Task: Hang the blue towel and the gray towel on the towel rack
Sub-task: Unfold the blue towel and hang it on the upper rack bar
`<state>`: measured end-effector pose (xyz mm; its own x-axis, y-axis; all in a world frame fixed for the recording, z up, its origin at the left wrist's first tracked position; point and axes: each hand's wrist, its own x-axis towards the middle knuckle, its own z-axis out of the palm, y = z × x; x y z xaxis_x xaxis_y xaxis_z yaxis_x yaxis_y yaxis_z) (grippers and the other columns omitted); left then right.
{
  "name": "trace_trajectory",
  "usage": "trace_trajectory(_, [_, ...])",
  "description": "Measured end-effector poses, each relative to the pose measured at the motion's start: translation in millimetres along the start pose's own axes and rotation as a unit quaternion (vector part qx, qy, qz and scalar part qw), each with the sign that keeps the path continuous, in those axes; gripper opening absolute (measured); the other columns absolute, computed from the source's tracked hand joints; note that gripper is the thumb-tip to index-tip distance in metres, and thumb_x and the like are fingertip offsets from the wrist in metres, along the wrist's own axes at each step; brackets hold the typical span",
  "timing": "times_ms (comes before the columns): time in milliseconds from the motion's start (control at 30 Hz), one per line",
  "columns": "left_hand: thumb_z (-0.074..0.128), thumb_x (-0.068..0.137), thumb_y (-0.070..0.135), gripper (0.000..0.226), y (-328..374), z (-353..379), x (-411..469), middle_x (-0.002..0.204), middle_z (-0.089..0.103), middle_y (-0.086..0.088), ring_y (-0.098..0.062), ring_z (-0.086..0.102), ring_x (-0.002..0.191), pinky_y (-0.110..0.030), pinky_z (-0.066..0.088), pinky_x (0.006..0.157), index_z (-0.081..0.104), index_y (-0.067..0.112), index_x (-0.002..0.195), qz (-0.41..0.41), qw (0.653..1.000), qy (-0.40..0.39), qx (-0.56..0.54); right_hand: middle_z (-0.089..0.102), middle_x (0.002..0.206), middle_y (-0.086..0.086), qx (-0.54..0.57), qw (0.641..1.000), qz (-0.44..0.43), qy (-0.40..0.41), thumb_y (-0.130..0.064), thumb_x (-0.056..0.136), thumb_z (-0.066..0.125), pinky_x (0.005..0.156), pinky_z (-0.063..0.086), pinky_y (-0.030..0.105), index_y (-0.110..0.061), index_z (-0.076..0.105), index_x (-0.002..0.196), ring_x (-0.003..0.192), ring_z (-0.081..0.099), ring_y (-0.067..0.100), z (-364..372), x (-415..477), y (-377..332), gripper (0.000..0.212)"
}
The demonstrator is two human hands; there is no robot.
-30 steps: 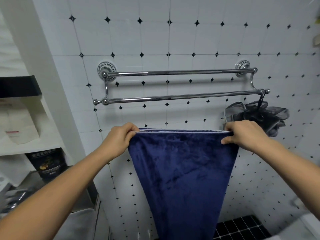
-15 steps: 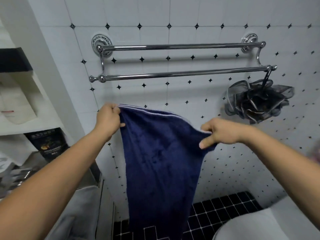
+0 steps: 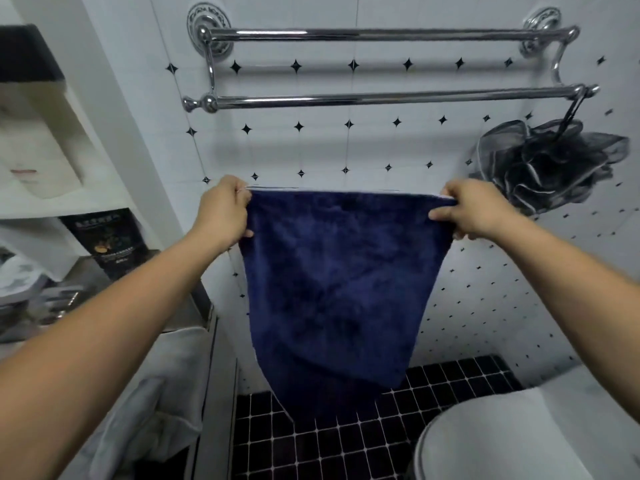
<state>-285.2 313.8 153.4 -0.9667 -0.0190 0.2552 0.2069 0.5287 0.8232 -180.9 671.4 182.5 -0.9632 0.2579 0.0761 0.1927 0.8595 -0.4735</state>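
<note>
Holding the blue towel (image 3: 332, 278) stretched between both hands, the person is facing the towel rack (image 3: 381, 98) on the tiled wall. The left hand (image 3: 225, 211) is pinching the towel's upper left corner and the right hand (image 3: 474, 209) is pinching the upper right corner, fingers curled over the hem. The towel is hanging in the air below the rack's lower bar, touching neither bar. Its top edge is running level from left to right, parallel to the bars. Its long axis is pointing straight down towards the dark floor tiles, the lower end narrowing.

To do this step well, I judge that both hands should be rising together, holding the hem taut and level, carrying it over the chosen bar and letting about half fall behind. Placing it left of the mesh bath pouf (image 3: 550, 164) hanging at the lower bar's right end would be leaving room for the gray towel, which I cannot pick out for certain.
</note>
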Motion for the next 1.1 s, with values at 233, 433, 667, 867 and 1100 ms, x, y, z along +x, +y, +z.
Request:
trace_trajectory(233, [0.057,0.092,0.004,0.010,13.0,13.1,-64.0,0.079,0.060,-0.012,-0.025,0.060,0.074,-0.034,0.061,0.066,0.058,-0.006,0.092,-0.046,0.796,-0.603,-0.028,0.064,0.069,0.021,0.117,0.993,0.024,-0.009,0.001,0.080,0.073,0.060,0.062,0.045,-0.004,0.055,0.080,0.057,0.070,0.033,3.0,2.5,16.5,0.018])
trace_trajectory(433, [0.045,0.099,-0.001,0.030,-4.6,11.9,-14.1,0.075,0.043,-0.003,-0.014,0.047,0.071,-0.022,0.059,0.051,0.048,0.012,0.073,-0.106,0.978,-0.090,-0.158,0.067,0.065,0.014,0.214,0.963,0.002,-0.162,-0.004,0.074,0.080,0.050,0.058,0.027,-0.009,0.062,0.077,0.052,0.068,0.023,-3.3,-16.1,21.5,0.019])
trace_trajectory(667, [0.045,0.098,0.009,0.027,-8.1,10.7,-1.5,0.082,0.052,0.000,-0.016,0.056,0.079,-0.019,0.056,0.058,0.050,0.021,0.075,-0.026,0.985,0.059,-0.158,0.067,0.055,0.004,0.262,0.961,0.006,-0.089,-0.004,0.076,0.078,0.051,0.057,0.025,-0.005,0.066,0.078,0.047,0.064,0.015,-14.9,-18.9,27.5,0.013])
trace_trajectory(867, [0.047,0.098,-0.002,0.021,-7.3,19.1,-29.1,0.079,0.054,-0.009,-0.022,0.057,0.075,-0.025,0.061,0.057,0.056,0.008,0.081,-0.053,0.958,-0.273,-0.070,0.069,0.057,0.010,0.127,0.957,0.005,-0.261,-0.001,0.075,0.080,0.054,0.054,0.025,-0.007,0.065,0.077,0.052,0.065,0.020,7.1,-29.2,34.7,0.016])
trace_trajectory(1100, [0.048,0.099,0.001,0.027,-0.7,17.3,-27.7,0.073,0.050,-0.002,-0.013,0.053,0.069,-0.025,0.061,0.063,0.053,0.012,0.075,-0.073,0.965,-0.188,-0.170,0.070,0.067,0.017,0.194,0.965,0.005,-0.175,0.000,0.080,0.076,0.058,0.057,0.024,0.001,0.063,0.082,0.058,0.071,0.019,16.9,-11.8,31.2,0.013])
